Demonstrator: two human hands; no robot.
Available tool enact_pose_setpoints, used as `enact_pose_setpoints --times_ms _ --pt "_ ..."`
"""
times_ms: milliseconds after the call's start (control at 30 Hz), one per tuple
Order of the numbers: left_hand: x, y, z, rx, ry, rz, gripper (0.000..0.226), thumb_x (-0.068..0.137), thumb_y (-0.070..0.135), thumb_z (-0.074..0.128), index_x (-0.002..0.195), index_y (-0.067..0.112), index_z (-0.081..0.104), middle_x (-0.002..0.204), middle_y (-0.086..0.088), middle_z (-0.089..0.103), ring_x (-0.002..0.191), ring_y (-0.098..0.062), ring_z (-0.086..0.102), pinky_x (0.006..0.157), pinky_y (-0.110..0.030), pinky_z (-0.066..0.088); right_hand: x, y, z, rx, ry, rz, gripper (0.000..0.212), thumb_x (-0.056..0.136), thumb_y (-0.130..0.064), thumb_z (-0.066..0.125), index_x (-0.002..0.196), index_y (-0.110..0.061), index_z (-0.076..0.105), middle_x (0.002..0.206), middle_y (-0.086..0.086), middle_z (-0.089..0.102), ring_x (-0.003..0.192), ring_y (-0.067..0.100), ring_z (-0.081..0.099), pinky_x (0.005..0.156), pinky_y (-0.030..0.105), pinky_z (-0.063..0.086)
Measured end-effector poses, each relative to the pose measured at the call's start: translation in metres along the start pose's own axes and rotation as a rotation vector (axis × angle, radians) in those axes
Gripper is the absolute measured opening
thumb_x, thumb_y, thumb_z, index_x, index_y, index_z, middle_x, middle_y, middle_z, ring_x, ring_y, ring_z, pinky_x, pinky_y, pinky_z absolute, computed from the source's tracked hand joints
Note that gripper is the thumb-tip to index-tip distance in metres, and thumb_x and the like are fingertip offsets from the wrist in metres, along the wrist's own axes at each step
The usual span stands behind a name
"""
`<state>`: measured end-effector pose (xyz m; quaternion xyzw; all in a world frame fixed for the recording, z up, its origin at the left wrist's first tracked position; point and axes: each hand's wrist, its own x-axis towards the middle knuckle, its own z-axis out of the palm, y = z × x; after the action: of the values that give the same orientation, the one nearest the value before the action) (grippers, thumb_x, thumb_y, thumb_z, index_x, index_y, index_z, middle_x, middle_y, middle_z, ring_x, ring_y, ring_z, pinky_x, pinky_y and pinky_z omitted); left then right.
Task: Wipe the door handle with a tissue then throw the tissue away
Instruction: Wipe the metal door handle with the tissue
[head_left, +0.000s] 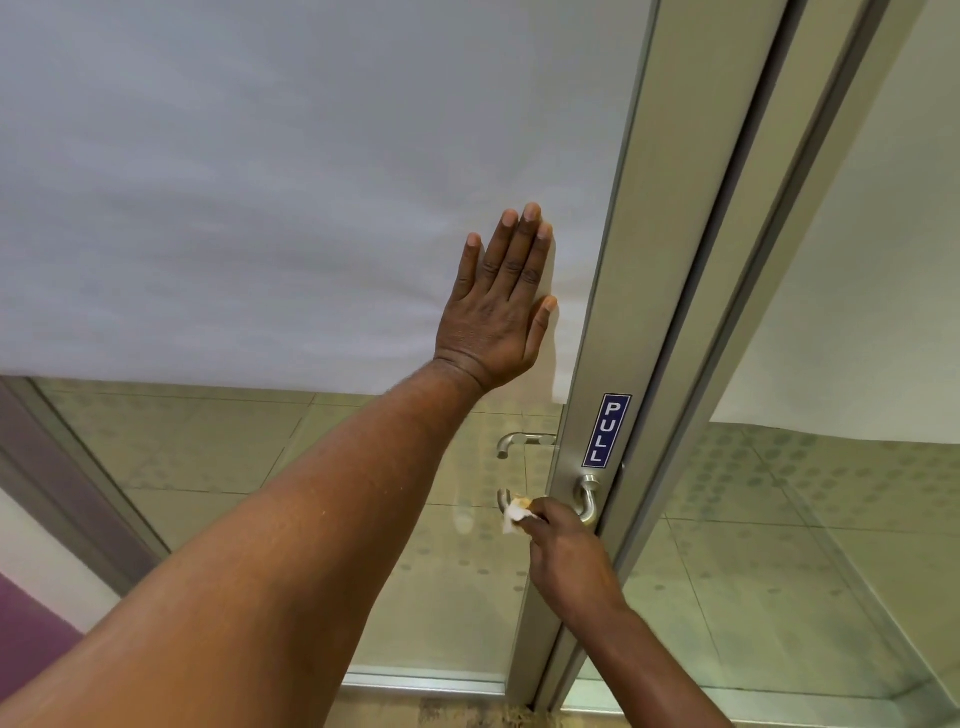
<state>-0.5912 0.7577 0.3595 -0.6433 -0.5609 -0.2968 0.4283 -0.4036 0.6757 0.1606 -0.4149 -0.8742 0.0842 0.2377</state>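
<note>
Left hand (501, 306): fingers spread flat on the frosted glass panel (260, 182), likely bracing the door
Right hand (563, 556): pinches a crumpled tissue (514, 515) against the lever door handle (586, 499), mid-wipe
PULL sticker (607, 431): just above the lever, on the metal stile
Bin: not in sight

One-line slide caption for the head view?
Left hand flat on the frosted door panel while the right hand rubs a tissue along the door handle.
</note>
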Motion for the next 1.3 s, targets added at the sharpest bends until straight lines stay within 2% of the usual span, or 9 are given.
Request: enact_pose_setpoints --times_ms 233,333,433,600,800,900,1033,1167,1300 --pt "0.000 0.000 0.001 0.010 0.009 0.003 0.070 0.104 0.037 0.036 0.162 0.004 0.013 0.169 -0.019 0.018 0.157 -0.034 0.010 0.128 -0.046 -0.007 -0.007 0.047 -0.012 -0.030 -0.013 0.171 0.045 0.087 0.001 0.062 0.127 -0.019 0.071 0.129 0.004 0.065 0.108 0.026 0.066 0.084 0.032 0.057" --pt "0.000 -0.001 0.001 0.018 0.009 0.005 0.070 0.104 0.037 0.035 0.162 0.004 0.013 0.169 -0.019 0.017 0.157 -0.034 0.010 0.128 -0.046 -0.008 -0.003 0.060 -0.014 -0.040 -0.021 0.182 0.052 0.084 0.006 0.062 0.129 -0.018 0.070 0.139 0.002 0.061 0.122 0.025 0.061 0.096 0.033 0.054" --pt "0.000 -0.001 0.002 0.020 0.004 0.006 0.070 0.105 0.037 0.035 0.162 0.004 0.013 0.169 -0.019 0.017 0.157 -0.034 0.010 0.128 -0.046 -0.008 0.005 0.066 -0.014 -0.073 -0.048 0.159 0.057 0.081 0.009 0.061 0.130 -0.017 0.068 0.143 0.001 0.057 0.129 0.024 0.055 0.098 0.032 0.053" --pt "0.000 -0.001 0.002 0.021 0.003 0.005 0.070 0.105 0.037 0.034 0.162 0.004 0.013 0.169 -0.019 0.018 0.157 -0.034 0.010 0.128 -0.046 -0.007 0.008 0.069 -0.012 -0.107 -0.055 0.124 0.063 0.074 0.014 0.063 0.129 -0.016 0.068 0.139 0.001 0.057 0.126 0.025 0.056 0.092 0.031 0.054" --pt "0.000 0.000 0.001 0.022 -0.004 0.004 0.070 0.105 0.037 0.035 0.162 0.004 0.012 0.169 -0.018 0.016 0.157 -0.034 0.009 0.128 -0.046 -0.007 0.001 0.068 -0.007 -0.013 0.047 0.207 0.070 0.075 0.015 0.061 0.135 -0.021 0.064 0.149 -0.004 0.052 0.131 0.019 0.054 0.101 0.022 0.042" --pt "0.000 0.000 0.001 0.026 0.004 0.005 0.070 0.105 0.037 0.036 0.162 0.004 0.012 0.169 -0.018 0.015 0.157 -0.034 0.010 0.128 -0.046 -0.007 -0.003 0.067 -0.005 0.046 0.076 0.278 0.074 0.077 0.013 0.059 0.139 -0.027 0.060 0.148 -0.005 0.051 0.121 0.018 0.060 0.092 0.018 0.043" --pt "0.000 0.000 0.001 0.035 0.005 0.002 0.071 0.105 0.036 0.037 0.162 0.004 0.013 0.169 -0.017 0.015 0.157 -0.034 0.010 0.128 -0.046 -0.007 -0.006 0.066 0.000 0.126 0.086 0.376 0.063 0.084 0.012 0.054 0.139 -0.017 0.061 0.139 0.004 0.055 0.094 0.018 0.062 0.078 0.018 0.046" --pt "-0.001 0.002 0.000 0.036 -0.004 -0.003 0.069 0.105 0.037 0.034 0.162 0.004 0.014 0.170 -0.018 0.017 0.157 -0.033 0.010 0.127 -0.046 -0.007 -0.009 0.065 0.005 0.214 0.121 0.473 0.056 0.088 0.012 0.054 0.139 -0.011 0.060 0.134 0.006 0.056 0.089 0.009 0.053 0.070 0.000 0.037" --pt "0.000 0.001 0.000 0.040 0.007 -0.002 0.068 0.106 0.038 0.032 0.162 0.003 0.016 0.169 -0.019 0.019 0.156 -0.034 0.011 0.127 -0.045 -0.009 -0.011 0.057 0.009 0.437 0.228 0.604 0.051 0.089 0.013 0.053 0.136 -0.004 0.062 0.131 0.012 0.059 0.096 0.016 0.060 0.084 0.009 0.046"
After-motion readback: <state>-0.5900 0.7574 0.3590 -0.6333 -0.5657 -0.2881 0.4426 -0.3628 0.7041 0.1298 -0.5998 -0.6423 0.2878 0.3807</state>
